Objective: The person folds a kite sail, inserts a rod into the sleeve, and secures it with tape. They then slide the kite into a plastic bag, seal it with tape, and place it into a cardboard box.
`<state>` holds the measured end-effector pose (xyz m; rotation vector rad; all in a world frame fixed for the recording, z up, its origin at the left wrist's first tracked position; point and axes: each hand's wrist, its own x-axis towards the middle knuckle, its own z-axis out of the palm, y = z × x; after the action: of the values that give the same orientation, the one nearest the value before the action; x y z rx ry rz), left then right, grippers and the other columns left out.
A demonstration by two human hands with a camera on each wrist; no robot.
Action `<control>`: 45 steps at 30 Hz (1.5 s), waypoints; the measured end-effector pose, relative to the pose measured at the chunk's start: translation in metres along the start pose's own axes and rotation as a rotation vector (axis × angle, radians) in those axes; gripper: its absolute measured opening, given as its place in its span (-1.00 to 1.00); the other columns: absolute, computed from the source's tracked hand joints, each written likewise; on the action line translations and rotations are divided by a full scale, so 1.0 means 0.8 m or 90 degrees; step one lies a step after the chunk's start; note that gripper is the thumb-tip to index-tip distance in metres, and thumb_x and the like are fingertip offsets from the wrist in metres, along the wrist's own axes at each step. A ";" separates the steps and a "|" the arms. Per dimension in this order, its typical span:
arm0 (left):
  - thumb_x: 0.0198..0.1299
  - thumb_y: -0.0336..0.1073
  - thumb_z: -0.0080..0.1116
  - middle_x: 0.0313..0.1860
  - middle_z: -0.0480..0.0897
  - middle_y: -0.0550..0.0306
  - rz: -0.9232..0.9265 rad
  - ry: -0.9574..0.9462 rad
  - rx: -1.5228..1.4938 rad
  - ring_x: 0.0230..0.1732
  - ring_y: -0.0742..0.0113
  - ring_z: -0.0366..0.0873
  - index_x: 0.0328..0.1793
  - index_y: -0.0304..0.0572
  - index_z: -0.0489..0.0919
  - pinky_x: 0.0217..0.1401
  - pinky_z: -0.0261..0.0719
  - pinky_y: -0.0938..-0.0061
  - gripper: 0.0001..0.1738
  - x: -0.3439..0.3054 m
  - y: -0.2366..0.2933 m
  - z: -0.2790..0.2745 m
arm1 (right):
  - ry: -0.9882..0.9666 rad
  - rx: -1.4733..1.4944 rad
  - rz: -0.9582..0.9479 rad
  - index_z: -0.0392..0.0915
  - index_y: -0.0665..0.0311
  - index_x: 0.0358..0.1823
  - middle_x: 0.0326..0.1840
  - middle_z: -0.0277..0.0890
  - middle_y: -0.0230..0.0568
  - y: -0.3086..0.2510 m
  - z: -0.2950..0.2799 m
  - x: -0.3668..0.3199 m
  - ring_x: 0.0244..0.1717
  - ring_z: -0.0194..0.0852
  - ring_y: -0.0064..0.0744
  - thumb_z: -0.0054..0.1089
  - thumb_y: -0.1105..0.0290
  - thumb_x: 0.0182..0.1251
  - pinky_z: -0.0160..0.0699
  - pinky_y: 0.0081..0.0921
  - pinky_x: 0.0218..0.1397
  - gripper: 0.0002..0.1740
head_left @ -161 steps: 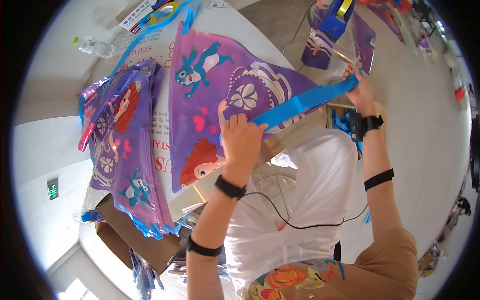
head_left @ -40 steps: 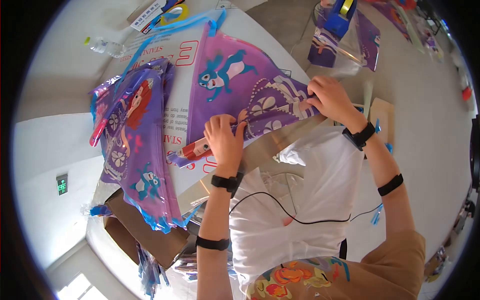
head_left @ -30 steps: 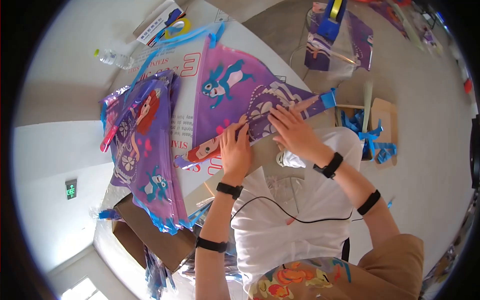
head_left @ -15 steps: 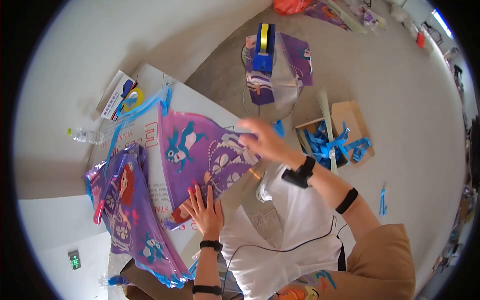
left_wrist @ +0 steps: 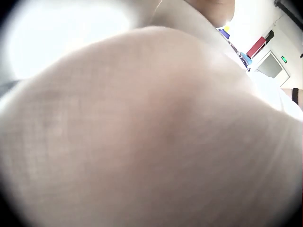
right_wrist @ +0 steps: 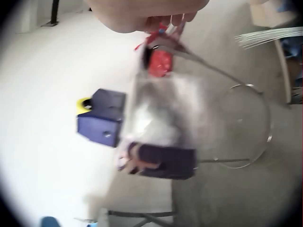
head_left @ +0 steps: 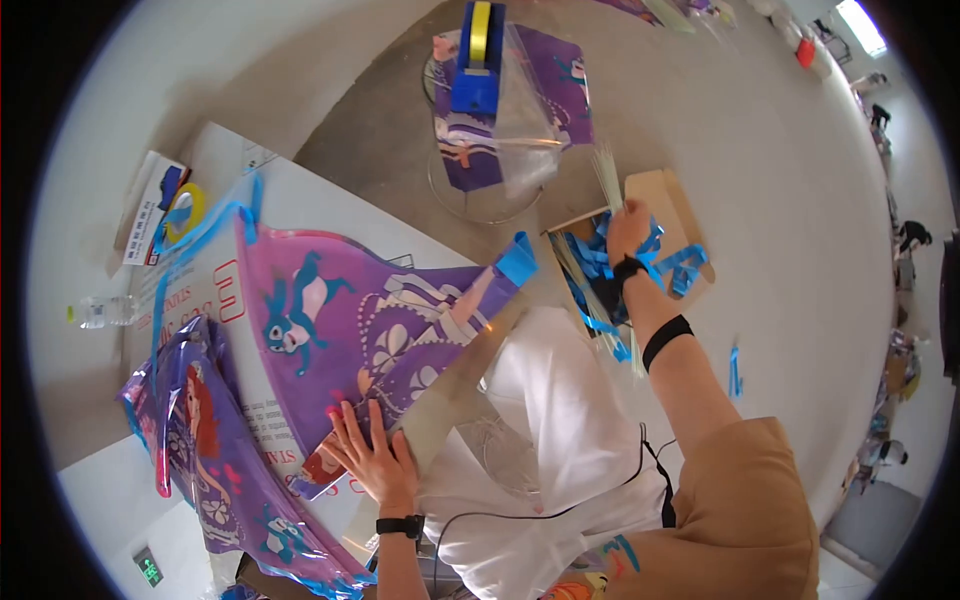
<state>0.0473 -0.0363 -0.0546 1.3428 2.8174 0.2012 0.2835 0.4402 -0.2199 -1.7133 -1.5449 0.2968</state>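
Observation:
A purple printed plastic kite with a blue animal and a red-haired figure lies on the white board. My left hand rests on its near, folded edge with the fingers straight and spread. In the left wrist view, blurred skin fills most of the picture. A blue strip shows at the kite's right tip. My right hand is at a bundle of thin pale rods over the open carton, its fingers bent. I cannot tell whether it grips any rods. In the right wrist view, the rods appear beside the hand.
More printed kites are stacked at the left. Blue strips fill the open carton. A blue tape dispenser sits on printed sheets on a stool. A tape roll and bottle are at the far left.
Both hands worked along the kite's near edge, folding it over. My right hand has left the kite and moved right to the rods, while my left hand has stayed on the fold.

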 end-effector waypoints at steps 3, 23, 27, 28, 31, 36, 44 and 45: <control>0.48 -0.02 -0.18 0.65 0.13 -0.03 0.021 -0.007 0.040 0.67 -0.14 -0.07 0.55 0.08 0.36 0.63 -0.32 -0.29 -0.43 -0.002 -0.001 0.000 | -0.248 -0.280 0.018 0.58 0.28 -0.13 0.03 0.54 0.11 0.138 -0.048 -0.056 0.12 0.46 0.19 0.09 0.46 0.20 0.49 0.01 0.17 -0.78; 0.53 0.04 -0.37 0.64 0.12 -0.16 0.023 -0.029 0.036 0.66 -0.21 -0.05 0.57 -0.06 0.31 0.64 -0.29 -0.21 -0.37 -0.003 -0.008 0.007 | -0.537 -0.526 0.126 0.62 0.32 -0.06 -0.23 0.66 0.14 0.334 -0.142 -0.170 -0.14 0.66 0.21 0.10 0.46 0.25 0.65 0.02 -0.12 -0.74; 0.53 0.04 -0.37 0.64 0.12 -0.13 0.020 -0.023 0.034 0.66 -0.19 -0.05 0.58 -0.06 0.31 0.63 -0.29 -0.23 -0.37 -0.004 -0.007 0.007 | -0.432 -0.525 0.135 0.64 0.31 -0.28 -0.21 0.68 0.12 0.310 -0.145 -0.165 -0.13 0.66 0.19 0.13 0.44 0.21 0.64 0.05 -0.11 -0.85; 0.53 0.04 -0.36 0.64 0.12 -0.12 0.021 -0.020 0.036 0.66 -0.18 -0.04 0.58 -0.06 0.31 0.63 -0.29 -0.23 -0.37 -0.004 -0.007 0.007 | -0.423 -0.534 0.139 0.65 0.30 -0.34 -0.23 0.68 0.12 0.308 -0.146 -0.164 -0.14 0.65 0.19 0.13 0.43 0.20 0.63 0.06 -0.11 -0.86; 0.53 0.04 -0.33 0.64 0.13 -0.09 0.024 -0.012 0.040 0.66 -0.15 -0.04 0.58 -0.04 0.32 0.63 -0.28 -0.23 -0.38 -0.002 -0.006 0.008 | -0.577 -0.580 0.119 0.66 0.30 -0.27 -0.20 0.68 0.13 0.307 -0.167 -0.159 -0.10 0.65 0.21 0.12 0.39 0.21 0.64 0.05 -0.08 -0.82; 0.54 0.02 -0.30 0.65 0.11 -0.04 0.043 0.003 0.049 0.68 -0.06 -0.07 0.60 -0.02 0.29 0.63 -0.27 -0.21 -0.40 -0.001 -0.006 0.007 | -0.622 -0.583 0.211 0.69 0.36 -0.29 -0.18 0.65 0.27 0.351 -0.279 -0.201 -0.07 0.63 0.30 0.12 0.39 0.16 0.64 0.02 -0.02 -0.77; 0.48 -0.13 -0.08 0.65 0.13 0.01 0.039 0.029 0.039 0.68 -0.01 -0.06 0.59 0.05 0.31 0.63 -0.27 -0.19 -0.43 -0.002 0.001 0.006 | -0.789 -0.669 0.218 0.66 0.34 -0.26 -0.14 0.66 0.21 0.404 -0.527 -0.312 -0.03 0.64 0.21 0.12 0.34 0.13 0.64 -0.01 0.04 -0.75; 0.38 -0.17 0.04 0.64 0.16 0.04 0.030 0.042 0.006 0.68 -0.01 -0.06 0.58 0.15 0.33 0.64 -0.29 -0.21 -0.39 -0.002 -0.003 0.010 | -0.834 -0.678 0.212 0.66 0.38 -0.28 -0.11 0.65 0.23 0.438 -0.576 -0.336 -0.02 0.64 0.21 0.10 0.35 0.15 0.63 0.00 0.06 -0.74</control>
<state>0.0475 -0.0382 -0.0629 1.4320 2.8459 0.2380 0.7740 0.0328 -0.2418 -2.8890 -2.5929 1.0649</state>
